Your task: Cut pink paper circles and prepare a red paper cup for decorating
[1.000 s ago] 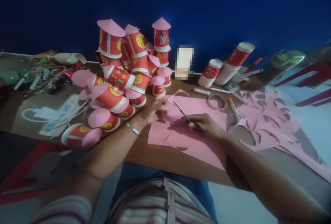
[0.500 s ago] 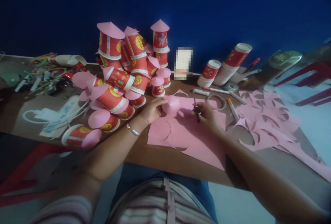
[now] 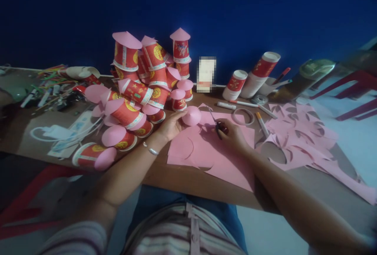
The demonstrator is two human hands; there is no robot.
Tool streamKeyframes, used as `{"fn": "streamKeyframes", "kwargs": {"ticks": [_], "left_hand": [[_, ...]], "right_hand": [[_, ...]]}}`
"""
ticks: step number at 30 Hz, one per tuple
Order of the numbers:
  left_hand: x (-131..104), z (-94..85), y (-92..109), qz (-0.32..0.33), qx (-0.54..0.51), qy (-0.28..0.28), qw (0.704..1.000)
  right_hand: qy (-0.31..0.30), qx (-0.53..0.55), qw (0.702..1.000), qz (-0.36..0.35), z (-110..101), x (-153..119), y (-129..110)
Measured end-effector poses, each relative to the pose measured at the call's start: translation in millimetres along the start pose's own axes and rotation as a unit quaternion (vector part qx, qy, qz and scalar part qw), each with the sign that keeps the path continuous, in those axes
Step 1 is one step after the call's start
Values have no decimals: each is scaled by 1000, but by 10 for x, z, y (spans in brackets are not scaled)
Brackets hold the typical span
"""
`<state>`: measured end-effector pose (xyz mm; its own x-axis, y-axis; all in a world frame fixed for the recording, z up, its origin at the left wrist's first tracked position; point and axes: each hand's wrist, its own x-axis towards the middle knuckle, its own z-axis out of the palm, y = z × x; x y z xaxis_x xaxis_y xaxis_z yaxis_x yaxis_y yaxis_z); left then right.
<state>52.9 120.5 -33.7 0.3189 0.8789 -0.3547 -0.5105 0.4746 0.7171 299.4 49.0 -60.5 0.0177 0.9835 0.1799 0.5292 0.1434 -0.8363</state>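
Observation:
Between the thumb and fingers of my left hand [image 3: 171,125] is a small pink paper cone [image 3: 192,116], held above the pink paper sheets [image 3: 225,161]. My right hand [image 3: 234,134] is closed round the dark handles of a pair of scissors [image 3: 218,129]. The blades point up and away to the left, a little apart from the cone's right side. Left of the cone stand and lie several red paper cups [image 3: 125,112] with pink cone tops, some stacked on each other.
Pink paper scraps [image 3: 300,133] spread over the right side of the table. A tape roll [image 3: 243,116], markers [image 3: 262,123] and stacked cups [image 3: 260,74] lie or stand behind the sheets. At left are a white power strip [image 3: 70,133] and a pile of pens and sticks [image 3: 47,90].
My right hand has turned the scissors so that the blades tilt further left. The cone has shifted slightly left in my left hand's grip. The whole view has moved a little.

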Motion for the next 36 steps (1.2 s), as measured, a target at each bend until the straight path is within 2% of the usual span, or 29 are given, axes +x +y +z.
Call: {"fn": "streamKeyframes", "kwargs": {"ticks": [5, 13, 26, 31, 36], "left_hand": [[-26, 63, -27, 35, -28, 14, 999], [-122, 152, -9, 25, -76, 13, 997], [-137, 146, 28, 44, -104, 18, 993], [-107, 118, -15, 38, -74, 16, 996], [-143, 86, -2, 51, -32, 22, 998]], "right_hand": [[-12, 64, 998, 0, 0, 1, 4], [-49, 119, 991, 25, 20, -46, -25], [-46, 77, 996, 12, 27, -32, -7], [-21, 22, 1000, 6, 30, 3, 47], [-4, 37, 999, -17, -34, 47, 58]]}}
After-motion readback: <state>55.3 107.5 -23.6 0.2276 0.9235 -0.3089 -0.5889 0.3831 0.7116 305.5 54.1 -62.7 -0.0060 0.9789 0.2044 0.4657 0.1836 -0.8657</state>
